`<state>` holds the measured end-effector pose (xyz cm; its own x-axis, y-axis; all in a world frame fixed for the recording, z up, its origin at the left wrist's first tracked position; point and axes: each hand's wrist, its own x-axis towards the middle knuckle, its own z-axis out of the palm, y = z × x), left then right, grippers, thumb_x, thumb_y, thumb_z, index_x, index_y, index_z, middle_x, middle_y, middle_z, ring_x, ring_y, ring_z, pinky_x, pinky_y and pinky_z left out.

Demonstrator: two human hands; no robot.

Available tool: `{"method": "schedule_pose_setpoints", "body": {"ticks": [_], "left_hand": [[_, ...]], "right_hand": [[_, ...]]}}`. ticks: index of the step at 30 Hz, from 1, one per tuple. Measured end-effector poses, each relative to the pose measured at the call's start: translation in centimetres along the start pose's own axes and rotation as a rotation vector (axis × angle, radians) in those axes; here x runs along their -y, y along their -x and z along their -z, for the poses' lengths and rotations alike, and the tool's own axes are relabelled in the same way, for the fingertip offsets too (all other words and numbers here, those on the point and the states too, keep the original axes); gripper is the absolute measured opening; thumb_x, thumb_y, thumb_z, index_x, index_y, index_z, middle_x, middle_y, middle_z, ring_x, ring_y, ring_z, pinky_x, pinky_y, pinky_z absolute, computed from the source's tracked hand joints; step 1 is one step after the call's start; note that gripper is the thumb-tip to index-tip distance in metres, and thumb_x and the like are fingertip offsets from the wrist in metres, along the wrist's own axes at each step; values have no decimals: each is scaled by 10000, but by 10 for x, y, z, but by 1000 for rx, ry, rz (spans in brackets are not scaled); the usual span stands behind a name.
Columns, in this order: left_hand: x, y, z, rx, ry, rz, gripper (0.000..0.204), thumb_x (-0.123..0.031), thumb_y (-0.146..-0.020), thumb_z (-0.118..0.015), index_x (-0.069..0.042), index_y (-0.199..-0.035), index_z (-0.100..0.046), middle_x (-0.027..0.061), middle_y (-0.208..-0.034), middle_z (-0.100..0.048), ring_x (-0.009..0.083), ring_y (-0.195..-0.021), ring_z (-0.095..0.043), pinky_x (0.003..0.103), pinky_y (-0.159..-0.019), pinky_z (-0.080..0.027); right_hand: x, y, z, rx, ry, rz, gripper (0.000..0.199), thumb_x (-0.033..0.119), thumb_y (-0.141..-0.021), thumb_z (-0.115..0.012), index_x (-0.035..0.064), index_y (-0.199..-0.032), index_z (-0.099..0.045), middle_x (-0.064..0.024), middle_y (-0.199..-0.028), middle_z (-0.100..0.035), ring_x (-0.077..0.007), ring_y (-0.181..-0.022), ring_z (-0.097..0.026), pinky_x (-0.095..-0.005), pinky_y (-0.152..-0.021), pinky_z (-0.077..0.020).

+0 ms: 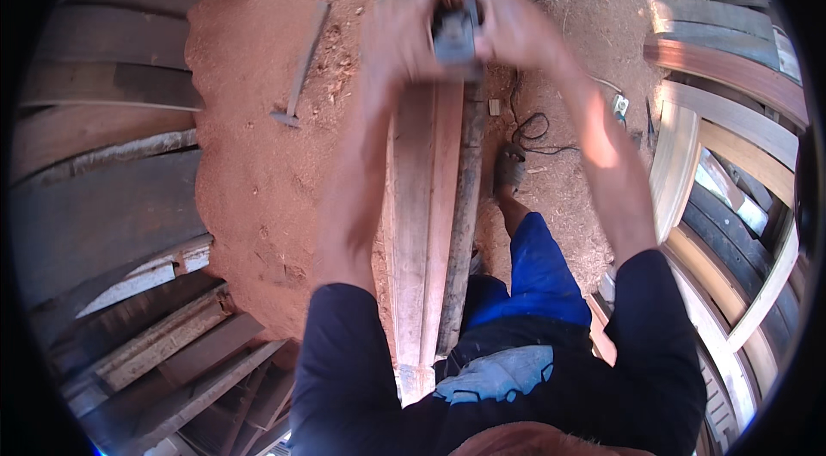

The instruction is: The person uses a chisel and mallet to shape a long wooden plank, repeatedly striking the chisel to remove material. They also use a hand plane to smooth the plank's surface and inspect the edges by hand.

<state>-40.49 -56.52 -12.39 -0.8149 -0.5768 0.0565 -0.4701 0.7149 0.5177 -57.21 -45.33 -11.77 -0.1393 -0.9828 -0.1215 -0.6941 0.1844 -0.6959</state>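
Observation:
Both my arms stretch forward over a long reddish wooden board lying lengthwise in front of me. At its far part I hold a hand plane with a grey, box-like body, flat on the wood. My left hand is closed round its left side, the thumb up along the edge. My right hand grips the opposite side, slightly blurred. Reddish-brown material shows in the opening of the plane between my hands. A second, paler board runs alongside on the left, and a dark, rough-edged beam on the right.
A hammer lies on the reddish, dusty ground to the left. Stacked planks line the left side. Wooden frames and boards crowd the right. A black cable coils near my foot, beside a white socket block.

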Motion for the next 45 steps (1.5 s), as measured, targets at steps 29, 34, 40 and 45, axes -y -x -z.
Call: {"method": "schedule_pose_setpoints", "body": {"ticks": [29, 34, 40, 45], "left_hand": [[74, -350, 16, -7, -146, -7, 1139, -762, -669, -800, -88, -1530, -485, 127, -1119, -779, 340, -942, -769, 434, -861, -607], [95, -363, 14, -40, -51, -54, 1168, -819, -639, -792, -127, -1534, -503, 166, -1130, -764, 355, -939, -760, 438, -831, -607], [38, -182, 21, 390, 115, 201, 1200, -793, -703, -750, -71, -1596, -400, 225, -1134, -715, 346, -982, -707, 479, -798, -548], [99, -333, -1, 9, 150, -79, 1144, -590, -692, -841, -106, -1614, -366, 222, -1277, -693, 396, -1105, -700, 472, -887, -568]], "right_hand": [[-144, -306, 170, 1, -109, 58, 1017, 103, -746, -772, -164, -1550, -209, -282, -1076, -723, -390, -933, -731, -390, -885, -600], [-138, -319, 173, 42, 123, -90, 1078, 201, -807, -753, -72, -1614, -93, -277, -1166, -695, -368, -1056, -709, -442, -949, -571], [-59, -161, 119, 298, -44, -188, 1259, 238, -743, -809, -92, -1612, 39, -236, -890, -723, -357, -732, -733, -461, -673, -604], [-110, -302, 177, 251, -15, -298, 1198, 193, -682, -771, -51, -1630, -80, -302, -1008, -709, -423, -917, -722, -489, -871, -591]]}}
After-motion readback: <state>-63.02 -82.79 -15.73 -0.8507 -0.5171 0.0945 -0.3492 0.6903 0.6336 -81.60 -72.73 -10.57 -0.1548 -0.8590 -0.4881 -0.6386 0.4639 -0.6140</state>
